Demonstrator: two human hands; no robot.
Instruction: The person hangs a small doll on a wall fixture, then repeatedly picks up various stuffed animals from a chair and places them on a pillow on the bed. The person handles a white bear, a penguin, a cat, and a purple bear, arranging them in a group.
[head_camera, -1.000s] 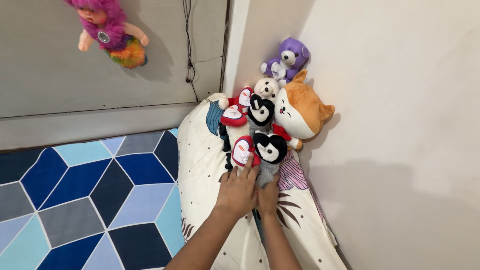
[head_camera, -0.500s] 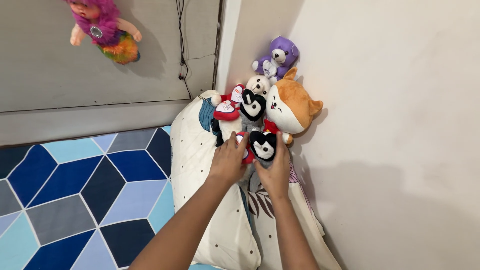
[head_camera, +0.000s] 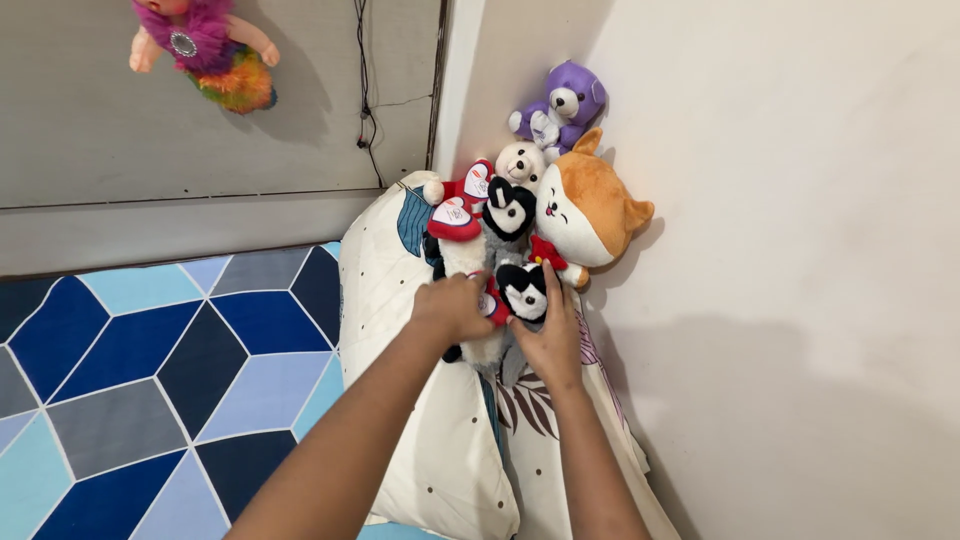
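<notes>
Our hands have moved up the pillow (head_camera: 400, 300): the left hand (head_camera: 452, 308) now curls loosely over the black-and-white plush (head_camera: 522, 288), the right hand (head_camera: 550, 340) lies flat against it, tucking it below the orange fox plush (head_camera: 590, 205).

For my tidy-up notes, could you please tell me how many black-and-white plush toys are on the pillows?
2. One black-and-white plush lies between the left hand and right hand. The other sits above it, beside the orange fox plush. Others may be hidden beneath.
</notes>
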